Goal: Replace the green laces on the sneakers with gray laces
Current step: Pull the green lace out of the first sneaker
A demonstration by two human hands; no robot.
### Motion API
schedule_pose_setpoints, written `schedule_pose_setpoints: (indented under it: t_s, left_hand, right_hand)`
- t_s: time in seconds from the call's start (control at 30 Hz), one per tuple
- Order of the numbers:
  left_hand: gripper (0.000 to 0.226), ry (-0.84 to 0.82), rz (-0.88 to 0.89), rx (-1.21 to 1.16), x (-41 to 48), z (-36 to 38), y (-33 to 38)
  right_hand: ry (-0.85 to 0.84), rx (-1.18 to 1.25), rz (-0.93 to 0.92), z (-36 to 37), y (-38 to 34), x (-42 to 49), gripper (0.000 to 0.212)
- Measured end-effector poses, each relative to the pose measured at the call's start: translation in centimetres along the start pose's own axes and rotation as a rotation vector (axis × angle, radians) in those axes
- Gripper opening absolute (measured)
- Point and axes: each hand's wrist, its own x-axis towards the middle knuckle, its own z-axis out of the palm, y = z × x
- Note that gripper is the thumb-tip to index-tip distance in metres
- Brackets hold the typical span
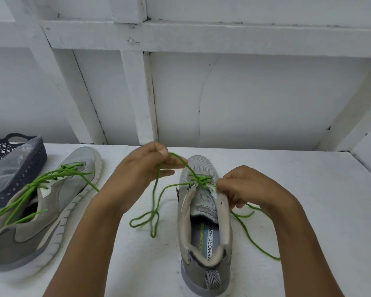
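Note:
A grey sneaker [204,236] stands in front of me, heel toward me, with a green lace [156,202] still threaded through its front eyelets near the toe. My left hand [146,168] is raised left of the toe and pinches a loop of this lace, whose slack hangs down onto the table. My right hand [244,187] grips the right eyelet flap beside the tongue, with more green lace trailing out to the right beneath it. A second grey sneaker [43,206] lies at the left, laced loosely in green. No gray laces are in view.
A dark perforated plastic basket [28,166] with a clear bag inside sits at the far left behind the second sneaker. The white table [308,189] ends at a white wooden wall [244,99] close behind the shoes.

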Motion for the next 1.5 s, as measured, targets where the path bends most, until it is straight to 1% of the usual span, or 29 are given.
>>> schedule_pose_setpoints:
  t_s: [0.07, 0.1, 0.13, 0.17, 0.23, 0.3, 0.37, 0.43, 0.47, 0.57, 0.67, 0.87, 0.93, 1.03, 1.07, 1.2, 1.33, 1.4, 1.5]
  left_hand:
    - [0.011, 0.038, 0.003, -0.253, 0.1, -0.1, 0.3]
    - [0.014, 0.075, 0.006, -0.326, 0.2, -0.2, 0.4]
    - [0.017, 0.125, -0.002, -0.331, 0.2, -0.5, 0.5]
    - [0.021, 0.185, -0.018, -0.253, 0.3, -0.6, 0.4]
    - [0.02, 0.288, -0.082, 0.077, 0.4, -1.1, -0.1]
    - [0.011, 0.332, -0.151, 0.373, 0.7, -1.6, -0.9]
    - [0.005, 0.346, -0.182, 0.56, 0.8, -1.7, -1.5]
    - [0.007, 0.319, -0.156, 0.651, 0.8, -0.9, -1.5]
    - [0.01, 0.271, -0.138, 0.659, 0.7, -0.3, -1.5]
    - [0.019, 0.042, -0.15, 0.701, 0.3, 1.8, -1.6]
    - [0.022, -0.055, -0.197, 0.732, 0.2, 2.7, -2.2]
    - [0.032, -0.057, -0.188, 0.782, 0.0, 2.6, -1.7]
    - [0.026, -0.067, -0.187, 0.827, 0.1, 2.9, -1.9]
    - [0.008, -0.026, -0.199, 0.808, 0.3, 2.9, -1.9]
    - [0.007, -0.004, -0.199, 0.806, 0.3, 2.6, -1.8]
    - [0.016, 0.031, -0.221, 0.843, 0.4, 1.0, -1.6]
    - [0.019, 0.021, -0.251, 0.861, 0.4, 0.2, -2.0]
    - [0.019, 0.025, -0.248, 0.861, 0.4, 0.2, -2.0]
    - [0.02, 0.019, -0.245, 0.866, 0.3, 0.5, -1.9]
  right_hand:
    - [-0.012, 0.016, 0.006, 0.0, 0.1, 0.1, 0.025]
    - [-0.015, 0.021, 0.007, -0.1, 0.0, 0.1, 0.024]
    - [-0.017, 0.026, 0.008, 0.0, 0.1, 0.2, 0.024]
    - [-0.019, 0.025, 0.006, 0.0, 0.1, 0.2, 0.023]
    - [-0.021, 0.0, -0.005, 0.2, 0.3, 0.3, 0.024]
    - [-0.006, -0.023, -0.023, 0.3, 0.5, 0.5, 0.028]
    - [0.036, -0.016, -0.05, 0.5, 0.7, 0.7, 0.034]
    - [0.075, -0.025, -0.072, 0.8, 0.9, 0.9, 0.04]
    - [0.087, -0.041, -0.079, 0.9, 1.0, 1.1, 0.039]
    - [0.106, -0.031, -0.088, 1.1, 1.4, 1.6, 0.024]
    - [0.113, -0.008, -0.086, 1.2, 1.4, 2.0, 0.017]
    - [0.117, 0.027, -0.103, 1.3, 1.7, 2.4, 0.014]
    - [0.115, 0.039, -0.107, 1.5, 1.7, 2.5, 0.013]
    - [0.112, 0.058, -0.112, 1.4, 1.7, 2.6, 0.013]
    - [0.112, 0.065, -0.115, 1.3, 1.8, 2.5, 0.013]
    - [0.125, 0.073, -0.125, 0.2, 2.4, 2.2, 0.02]
    - [0.082, 0.004, -0.172, -0.3, 2.6, 1.7, 0.037]
    - [0.062, -0.086, -0.225, 0.1, 2.2, 1.6, 0.046]
    - [0.059, -0.255, -0.265, 0.9, 1.6, 1.9, 0.049]
